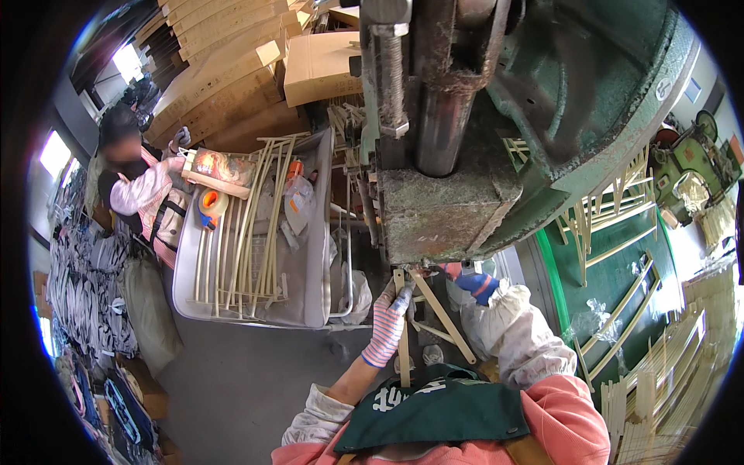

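My left hand (385, 329), in a white glove with pink and blue stripes, is closed round a flat cream slat (404, 360) that runs down toward my apron. A second cream slat (446, 319) slants off to the right from near the same upper end, with more thin strips beside it. Just below the block of a worn green press (453, 209), my right hand (477, 285) reaches in, wearing a blue and pink glove. Its fingers are largely hidden by the machine, so their grip does not show.
A grey tub cart (318, 232) holding long slats and a tape roll (211, 203) stands left. Behind it, a co-worker (143, 190) handles a package. Cardboard boxes (322, 66) pile up at the back. Slat frames lie on a green table (570, 298); loose slats (659, 395) lie lower right.
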`<state>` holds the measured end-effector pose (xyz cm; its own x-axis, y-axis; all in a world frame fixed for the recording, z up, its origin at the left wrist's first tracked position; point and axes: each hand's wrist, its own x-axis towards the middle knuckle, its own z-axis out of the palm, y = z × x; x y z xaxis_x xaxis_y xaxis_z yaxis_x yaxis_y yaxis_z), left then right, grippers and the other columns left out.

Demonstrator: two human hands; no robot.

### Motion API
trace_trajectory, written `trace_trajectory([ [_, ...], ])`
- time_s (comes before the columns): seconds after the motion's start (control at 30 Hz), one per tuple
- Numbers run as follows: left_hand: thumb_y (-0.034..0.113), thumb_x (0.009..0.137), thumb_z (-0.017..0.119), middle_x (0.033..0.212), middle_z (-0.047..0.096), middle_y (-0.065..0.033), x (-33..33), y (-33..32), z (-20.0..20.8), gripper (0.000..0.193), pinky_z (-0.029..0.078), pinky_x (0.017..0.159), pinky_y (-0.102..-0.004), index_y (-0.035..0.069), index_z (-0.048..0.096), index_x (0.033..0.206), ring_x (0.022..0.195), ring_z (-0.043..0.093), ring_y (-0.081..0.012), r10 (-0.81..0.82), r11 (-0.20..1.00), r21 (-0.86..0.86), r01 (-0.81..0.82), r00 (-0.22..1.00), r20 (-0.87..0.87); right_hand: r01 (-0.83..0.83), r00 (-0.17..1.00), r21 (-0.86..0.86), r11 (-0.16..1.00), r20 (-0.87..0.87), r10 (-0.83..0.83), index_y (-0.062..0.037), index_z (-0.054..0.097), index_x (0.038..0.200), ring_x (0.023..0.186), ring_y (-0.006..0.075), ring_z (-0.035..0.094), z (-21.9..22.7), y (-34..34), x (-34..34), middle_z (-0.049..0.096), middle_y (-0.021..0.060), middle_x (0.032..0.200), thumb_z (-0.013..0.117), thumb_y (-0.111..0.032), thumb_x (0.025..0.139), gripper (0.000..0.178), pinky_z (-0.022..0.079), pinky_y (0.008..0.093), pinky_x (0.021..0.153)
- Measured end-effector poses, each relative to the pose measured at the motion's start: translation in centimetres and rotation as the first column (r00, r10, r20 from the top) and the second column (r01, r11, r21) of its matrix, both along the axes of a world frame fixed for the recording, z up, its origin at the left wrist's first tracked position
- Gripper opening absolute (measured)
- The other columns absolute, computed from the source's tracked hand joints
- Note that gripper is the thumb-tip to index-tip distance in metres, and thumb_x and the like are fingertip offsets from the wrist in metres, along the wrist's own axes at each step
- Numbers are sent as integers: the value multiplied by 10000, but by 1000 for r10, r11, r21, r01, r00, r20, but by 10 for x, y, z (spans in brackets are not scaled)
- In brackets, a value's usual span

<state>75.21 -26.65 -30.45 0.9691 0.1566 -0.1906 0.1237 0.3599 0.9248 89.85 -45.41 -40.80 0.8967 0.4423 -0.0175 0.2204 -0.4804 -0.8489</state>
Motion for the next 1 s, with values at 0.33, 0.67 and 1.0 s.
trace_trajectory([
  [0.33,131,899,510,640,471,41,3,-3,-7,227,314,451,-182,36,537,1103,486,389,-35,12,996,-93,-8,999,46,-219,946,-212,952,194,261,-102,571,1074,902,273,569,61,53,-16,598,130,1005,497,-227,888,236,458,372,767],
  [0.67,111,888,513,687,520,32,7,-4,-3,226,339,453,-184,61,547,1105,498,415,-35,59,996,-76,-55,997,57,19,997,94,995,-79,-11,-19,581,999,766,188,595,65,54,-56,641,76,868,651,-125,785,249,473,313,667],
  [1.0,91,888,516,770,598,4,15,26,7,231,377,444,-165,42,577,1105,504,472,-32,-105,992,-71,107,994,27,234,823,525,818,-555,121,-9,545,787,482,152,504,64,64,-52,555,66,600,550,-223,898,241,382,286,428],
])
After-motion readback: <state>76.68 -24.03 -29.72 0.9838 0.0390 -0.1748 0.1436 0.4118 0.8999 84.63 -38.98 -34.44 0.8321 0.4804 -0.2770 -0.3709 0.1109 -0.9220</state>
